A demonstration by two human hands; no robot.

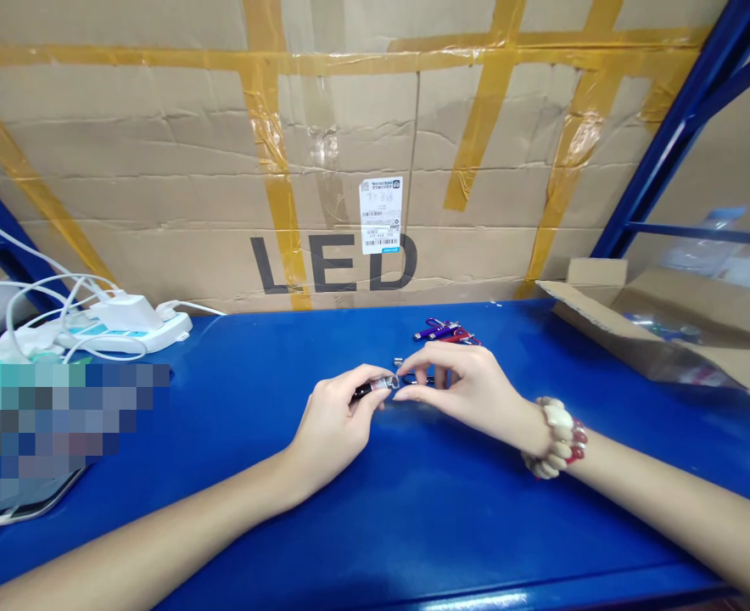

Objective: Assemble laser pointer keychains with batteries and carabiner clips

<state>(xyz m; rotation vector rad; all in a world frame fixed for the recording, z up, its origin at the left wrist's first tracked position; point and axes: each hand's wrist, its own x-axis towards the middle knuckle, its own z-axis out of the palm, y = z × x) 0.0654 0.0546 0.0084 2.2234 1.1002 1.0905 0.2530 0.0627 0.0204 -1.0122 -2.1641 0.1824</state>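
My left hand (340,412) is closed around a small black penlight-like tube (362,391), whose silver end and pale label point right. At that silver end, the thumb and index finger of my right hand (467,378) curl around a tiny shiny metal piece (395,383); its exact kind is too small to tell. Just beyond the fingertips a short silver cap (399,361) stands on the blue table. Partly hidden under my right hand lies a black clip or ring (408,380). Behind it rest purple (422,334) and red (455,337) penlights with clips.
A white power strip (139,335) with chargers and cables sits at the back left of the blue table (413,509). At the left edge a dark flat device is partly blurred out. An open cardboard box (642,339) stands at right; a large taped carton (190,170) rises behind.
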